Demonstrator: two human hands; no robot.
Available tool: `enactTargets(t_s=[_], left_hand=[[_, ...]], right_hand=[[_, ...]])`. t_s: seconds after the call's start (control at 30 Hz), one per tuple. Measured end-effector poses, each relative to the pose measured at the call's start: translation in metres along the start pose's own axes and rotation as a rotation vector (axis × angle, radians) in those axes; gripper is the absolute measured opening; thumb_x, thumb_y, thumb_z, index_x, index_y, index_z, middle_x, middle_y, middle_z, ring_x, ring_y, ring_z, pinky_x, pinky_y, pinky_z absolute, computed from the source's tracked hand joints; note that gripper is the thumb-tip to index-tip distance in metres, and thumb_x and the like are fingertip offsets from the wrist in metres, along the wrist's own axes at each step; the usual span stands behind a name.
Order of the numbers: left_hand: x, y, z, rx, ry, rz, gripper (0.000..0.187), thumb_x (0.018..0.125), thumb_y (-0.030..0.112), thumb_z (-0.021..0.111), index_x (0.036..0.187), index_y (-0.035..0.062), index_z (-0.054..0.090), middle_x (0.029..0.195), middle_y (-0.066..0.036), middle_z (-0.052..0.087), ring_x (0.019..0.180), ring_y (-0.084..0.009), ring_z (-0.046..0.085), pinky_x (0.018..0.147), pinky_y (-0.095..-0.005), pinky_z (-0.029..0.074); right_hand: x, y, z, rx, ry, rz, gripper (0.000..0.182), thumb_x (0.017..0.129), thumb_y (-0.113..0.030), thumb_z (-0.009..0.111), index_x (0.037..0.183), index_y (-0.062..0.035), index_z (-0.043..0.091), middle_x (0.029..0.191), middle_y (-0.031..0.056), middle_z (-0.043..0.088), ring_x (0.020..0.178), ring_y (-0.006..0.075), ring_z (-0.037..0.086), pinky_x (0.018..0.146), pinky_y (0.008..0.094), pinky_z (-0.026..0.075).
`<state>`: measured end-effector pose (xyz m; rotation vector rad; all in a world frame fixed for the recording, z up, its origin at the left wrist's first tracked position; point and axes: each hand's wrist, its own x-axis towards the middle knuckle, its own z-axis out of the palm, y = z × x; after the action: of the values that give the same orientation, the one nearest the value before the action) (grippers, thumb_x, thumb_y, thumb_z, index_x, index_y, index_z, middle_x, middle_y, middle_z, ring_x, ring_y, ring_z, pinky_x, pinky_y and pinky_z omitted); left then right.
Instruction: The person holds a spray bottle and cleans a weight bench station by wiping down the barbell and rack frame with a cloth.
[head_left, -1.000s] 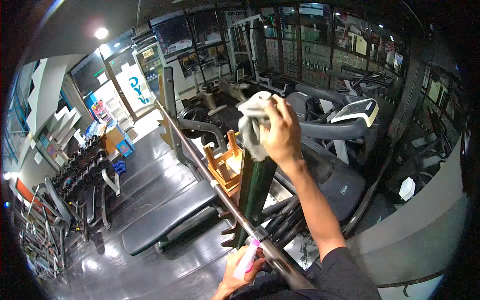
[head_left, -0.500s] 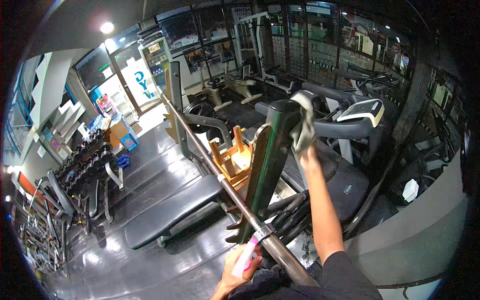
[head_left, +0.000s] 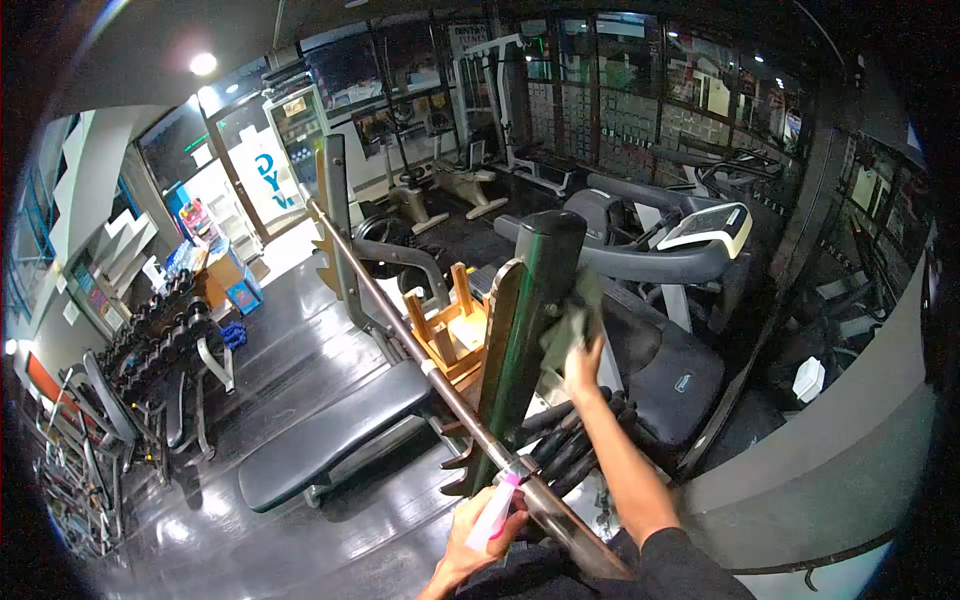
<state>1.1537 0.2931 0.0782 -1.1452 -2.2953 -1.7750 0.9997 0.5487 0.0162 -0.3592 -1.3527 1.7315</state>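
My right hand (head_left: 585, 366) is closed on a greyish cloth (head_left: 567, 345), blurred by motion. The cloth lies against the right side of a dark upright post (head_left: 524, 318) of a bench-press rack. Low in the view, my left hand (head_left: 468, 535) grips a white-and-pink bottle (head_left: 495, 516); its lower part is hidden by the fingers. Just beside that hand runs a barbell (head_left: 396, 333), resting across the rack and slanting down to the right. Below the bar, the padded bench (head_left: 335, 435) extends to the left.
A wooden stool (head_left: 462, 335) sits behind the post. To the right stand a treadmill (head_left: 660, 262) and a black padded seat (head_left: 672, 395). Dumbbells (head_left: 165, 335) fill a rack on the left, near a cardboard box (head_left: 228, 272). Exercise bikes (head_left: 470, 185) stand farther back.
My right hand and the cloth have moved down the post from near its top. The left hand still grips the bottle in nearly the same place. The view has shifted slightly.
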Motion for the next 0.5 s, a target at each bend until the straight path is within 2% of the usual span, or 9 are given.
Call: enactTargets(t_s=[0.03,0.07,0.1,0.17,0.23,0.27,0.37,0.43,0.5], left_hand=[[0.001,0.0,-0.001,0.001,0.001,0.003,0.016,0.08,0.012,0.066,0.091,0.0021,0.059,0.074,-0.007,0.062,0.055,-0.0141,0.06,0.053,-0.0278,0.047],[0.001,0.001,-0.002,-0.017,-0.002,-0.046,0.016,0.08,0.013,0.066,0.09,0.0021,0.059,0.074,-0.007,0.062,0.056,-0.0148,0.06,0.053,-0.0281,0.047],[0.001,0.001,-0.002,-0.036,-0.005,-0.095,0.016,0.08,0.014,0.066,0.09,0.0021,0.06,0.074,-0.007,0.062,0.057,-0.0155,0.06,0.054,-0.0285,0.047],[-0.002,-0.003,0.002,-0.097,0.029,-0.165,0.016,0.08,0.015,0.066,0.088,0.0025,0.06,0.074,-0.007,0.062,0.058,-0.0165,0.06,0.055,-0.0292,0.047],[-0.001,-0.003,0.004,-0.158,0.059,-0.235,0.015,0.08,0.016,0.066,0.087,0.003,0.061,0.074,-0.007,0.062,0.06,-0.0175,0.06,0.056,-0.0299,0.047],[0.001,0.001,0.003,-0.107,0.042,-0.22,0.015,0.08,0.015,0.066,0.086,0.0029,0.061,0.074,-0.007,0.061,0.06,-0.0173,0.06,0.056,-0.0299,0.046],[0.008,0.007,0.0,-0.02,0.014,-0.153,0.013,0.08,0.013,0.065,0.086,0.0027,0.061,0.073,-0.007,0.061,0.06,-0.017,0.06,0.055,-0.0298,0.047],[0.008,0.007,0.0,0.018,-0.003,-0.119,0.012,0.08,0.012,0.064,0.086,0.0024,0.061,0.073,-0.007,0.061,0.06,-0.0168,0.06,0.055,-0.0297,0.047],[0.009,0.004,0.002,-0.026,-0.028,-0.1,0.012,0.08,0.011,0.064,0.087,0.0024,0.06,0.073,-0.008,0.06,0.061,-0.0185,0.061,0.057,-0.0301,0.047]], right_hand=[[0.013,-0.03,0.007,0.158,-0.126,-0.083,0.059,0.09,-0.011,0.054,0.141,0.0015,0.027,0.141,0.0162,0.038,0.13,0.0258,0.038,0.108,0.0363,0.028],[0.03,-0.032,0.012,-0.123,-0.003,-0.383,0.055,0.089,-0.012,0.056,0.137,0.003,0.034,0.136,0.0179,0.043,0.124,0.0265,0.045,0.106,0.0352,0.032],[0.035,-0.079,0.025,-0.193,-0.054,-0.596,0.049,0.086,-0.004,0.055,0.133,0.0021,0.041,0.132,0.0213,0.047,0.12,0.0319,0.049,0.102,0.0349,0.036],[0.037,-0.111,0.037,-0.345,-0.195,-0.752,0.052,0.081,0.004,0.053,0.133,-0.004,0.045,0.131,0.0243,0.047,0.119,0.0375,0.049,0.099,0.0372,0.04],[0.018,-0.129,0.053,-0.571,-0.142,-0.887,0.056,0.078,0.007,0.054,0.131,-0.0101,0.047,0.127,0.0246,0.049,0.117,0.041,0.049,0.096,0.0416,0.043],[0.012,-0.127,0.053,-0.55,-0.128,-0.872,0.058,0.076,0.009,0.053,0.129,-0.0125,0.049,0.126,0.0242,0.05,0.116,0.0407,0.05,0.095,0.0437,0.043],[-0.007,-0.092,0.033,-0.74,-0.078,-0.782,0.049,0.075,0.007,0.056,0.121,-0.0114,0.053,0.111,0.0194,0.057,0.101,0.0393,0.058,0.082,0.0433,0.05],[-0.026,-0.088,0.018,-0.787,-0.178,-0.75,0.044,0.074,0.006,0.058,0.115,-0.0097,0.055,0.101,0.0169,0.058,0.092,0.0379,0.06,0.076,0.0439,0.051],[-0.033,-0.1,0.006,-0.694,-0.253,-0.795,0.045,0.071,0.012,0.052,0.112,-0.008,0.056,0.102,0.0176,0.059,0.099,0.037,0.059,0.082,0.0429,0.05]])
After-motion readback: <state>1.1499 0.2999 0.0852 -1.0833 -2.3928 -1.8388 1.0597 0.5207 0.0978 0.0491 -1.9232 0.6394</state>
